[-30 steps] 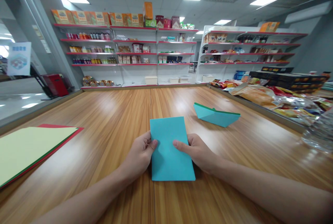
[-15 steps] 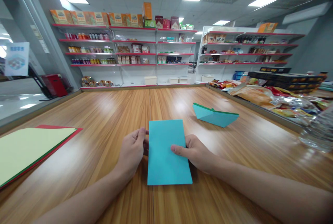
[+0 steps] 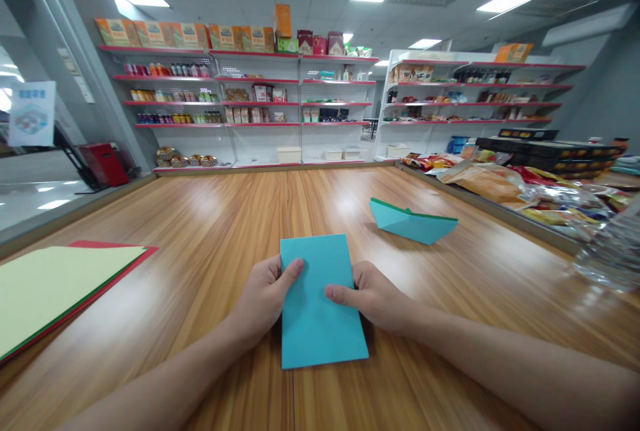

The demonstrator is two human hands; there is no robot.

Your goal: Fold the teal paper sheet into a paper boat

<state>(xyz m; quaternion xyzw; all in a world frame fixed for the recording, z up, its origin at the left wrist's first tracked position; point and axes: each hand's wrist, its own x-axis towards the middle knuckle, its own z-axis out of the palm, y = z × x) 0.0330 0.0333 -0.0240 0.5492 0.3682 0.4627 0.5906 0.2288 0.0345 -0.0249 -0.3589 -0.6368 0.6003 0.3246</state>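
Shelves (image 3: 260,139): white with red edges, topped with boxes (image 3: 186,35)
Wooden table (image 3: 225,211): fills the foreground
Blue paper (image 3: 320,327): over the table's near middle, between left hand (image 3: 263,297) and right hand (image 3: 384,301)
Left grip: thumb and partly hidden fingers pinch the left edge
Right grip: likewise, right edge
Folded paper (image 3: 415,225): beyond the right hand
Coloured sheets (image 3: 55,291): far left

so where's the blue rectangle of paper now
In the head view, the blue rectangle of paper is below centre, held between the left hand and the right hand, nearer the person than the green-edged folded paper on its right.
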